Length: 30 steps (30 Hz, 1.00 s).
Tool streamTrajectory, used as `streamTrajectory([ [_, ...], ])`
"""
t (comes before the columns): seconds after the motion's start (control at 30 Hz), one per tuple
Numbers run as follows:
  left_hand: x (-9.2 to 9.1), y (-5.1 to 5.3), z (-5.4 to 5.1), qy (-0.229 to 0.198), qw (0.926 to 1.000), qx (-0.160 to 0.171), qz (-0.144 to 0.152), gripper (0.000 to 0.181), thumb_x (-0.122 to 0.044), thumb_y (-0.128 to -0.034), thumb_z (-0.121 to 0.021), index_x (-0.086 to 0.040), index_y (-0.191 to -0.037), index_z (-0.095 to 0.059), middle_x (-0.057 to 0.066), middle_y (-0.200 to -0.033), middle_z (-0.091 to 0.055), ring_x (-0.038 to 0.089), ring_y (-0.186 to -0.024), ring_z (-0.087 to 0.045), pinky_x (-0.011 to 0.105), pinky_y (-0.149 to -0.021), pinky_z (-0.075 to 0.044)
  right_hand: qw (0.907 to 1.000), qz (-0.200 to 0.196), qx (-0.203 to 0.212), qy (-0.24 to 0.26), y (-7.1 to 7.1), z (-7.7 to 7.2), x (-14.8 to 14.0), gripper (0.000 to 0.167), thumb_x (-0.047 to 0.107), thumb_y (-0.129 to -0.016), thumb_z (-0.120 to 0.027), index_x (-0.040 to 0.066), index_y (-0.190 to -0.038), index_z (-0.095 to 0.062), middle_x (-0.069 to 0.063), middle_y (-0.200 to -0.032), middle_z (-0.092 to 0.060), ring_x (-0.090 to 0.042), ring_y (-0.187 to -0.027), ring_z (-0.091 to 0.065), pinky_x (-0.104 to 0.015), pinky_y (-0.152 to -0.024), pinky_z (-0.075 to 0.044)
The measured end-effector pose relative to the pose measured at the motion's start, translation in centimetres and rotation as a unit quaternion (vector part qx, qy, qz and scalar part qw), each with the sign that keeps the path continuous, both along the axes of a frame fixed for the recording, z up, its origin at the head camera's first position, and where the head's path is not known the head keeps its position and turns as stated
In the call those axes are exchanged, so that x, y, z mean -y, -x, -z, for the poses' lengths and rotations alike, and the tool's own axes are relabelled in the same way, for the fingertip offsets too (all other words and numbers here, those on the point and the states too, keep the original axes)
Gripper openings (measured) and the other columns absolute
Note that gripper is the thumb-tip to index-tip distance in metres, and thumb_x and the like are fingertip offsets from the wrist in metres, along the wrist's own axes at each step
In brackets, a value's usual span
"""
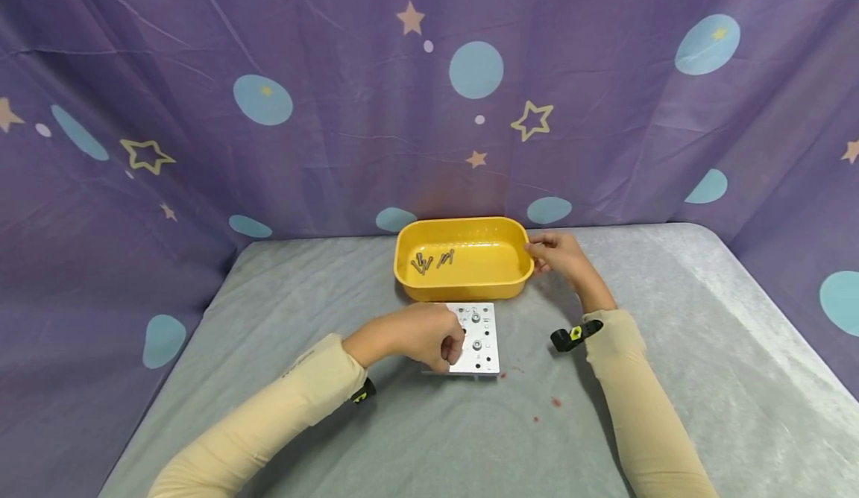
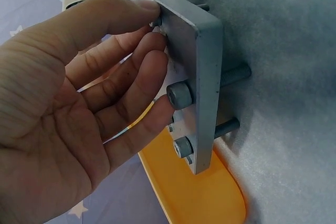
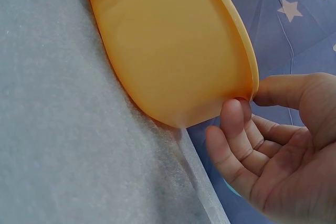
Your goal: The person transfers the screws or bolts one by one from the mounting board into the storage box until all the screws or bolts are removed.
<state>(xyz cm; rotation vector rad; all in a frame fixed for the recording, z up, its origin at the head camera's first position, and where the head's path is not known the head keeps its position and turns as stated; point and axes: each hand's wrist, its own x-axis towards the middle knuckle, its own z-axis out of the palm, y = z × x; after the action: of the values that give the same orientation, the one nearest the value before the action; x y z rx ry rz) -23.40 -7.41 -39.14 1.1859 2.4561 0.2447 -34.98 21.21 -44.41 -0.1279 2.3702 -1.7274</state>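
Observation:
A silver metal plate (image 1: 493, 345) with several holes stands raised above the cloth on the screws through it. Two large socket-head screws (image 1: 476, 345) show on its right part, and their shanks stick out underneath in the left wrist view. My left hand (image 1: 429, 336) is over the plate's left part. Its thumb and fingertips pinch a small screw (image 2: 156, 23) at the plate's face, mostly hidden by the fingers. Behind the plate sits a yellow tray (image 1: 463, 291) with several loose screws (image 1: 422, 264) inside. My right hand (image 1: 558, 253) pinches the tray's right rim between thumb and fingers.
A grey cloth (image 1: 403, 438) covers the table, with a few small red marks (image 1: 555, 402) right of the plate. Behind the table hangs a purple curtain (image 1: 362, 162) with stars and blue spots. The tray stands close to the table's back edge.

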Motion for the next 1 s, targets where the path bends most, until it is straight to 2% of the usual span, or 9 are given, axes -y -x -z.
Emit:
streamTrajectory([
  [0.37,-0.18,-0.04,-0.12,0.005,1.0000,0.000,0.004,0.023,-0.012,-0.0750,-0.085,-0.023,-0.068,-0.066,-0.016,-0.065,-0.057,-0.001,-0.063,-0.050,0.018,-0.062,-0.042,0.9999,0.002,0.005,0.012,0.05,0.08,0.07,0.046,0.020,-0.102,-0.059,-0.012,-0.135,-0.056,-0.011,-0.098,-0.066,-0.007,-0.067,-0.063,-0.031,-0.072,-0.061],
  [0.5,-0.24,-0.05,-0.11,0.008,1.0000,0.003,0.003,0.023,-0.010,-0.0749,-0.084,-0.023,-0.069,-0.066,-0.015,-0.065,-0.057,0.000,-0.064,-0.050,0.018,-0.063,-0.042,0.9998,0.001,0.015,0.013,0.26,0.14,-0.01,0.046,0.019,-0.102,-0.058,-0.013,-0.136,-0.055,-0.013,-0.100,-0.066,-0.008,-0.067,-0.063,-0.033,-0.073,-0.061],
  [0.73,-0.31,0.01,-0.06,0.017,0.9998,0.004,-0.009,0.025,-0.009,-0.0730,-0.085,-0.024,-0.069,-0.065,-0.015,-0.066,-0.058,0.001,-0.065,-0.051,0.019,-0.063,-0.043,0.9999,0.005,0.006,0.014,0.16,-0.07,0.10,0.045,0.018,-0.102,-0.059,-0.013,-0.134,-0.056,-0.013,-0.097,-0.066,-0.007,-0.066,-0.063,-0.028,-0.070,-0.060],
  [1.0,-0.34,-0.13,-0.13,0.013,0.9996,0.017,-0.017,0.019,-0.005,-0.0717,-0.085,-0.016,-0.077,-0.071,-0.012,-0.069,-0.061,0.000,-0.066,-0.052,0.018,-0.063,-0.044,0.9999,0.008,0.003,0.007,0.15,0.17,0.09,0.044,0.019,-0.101,-0.059,-0.012,-0.132,-0.057,-0.012,-0.096,-0.064,-0.008,-0.068,-0.062,-0.030,-0.072,-0.061],
])
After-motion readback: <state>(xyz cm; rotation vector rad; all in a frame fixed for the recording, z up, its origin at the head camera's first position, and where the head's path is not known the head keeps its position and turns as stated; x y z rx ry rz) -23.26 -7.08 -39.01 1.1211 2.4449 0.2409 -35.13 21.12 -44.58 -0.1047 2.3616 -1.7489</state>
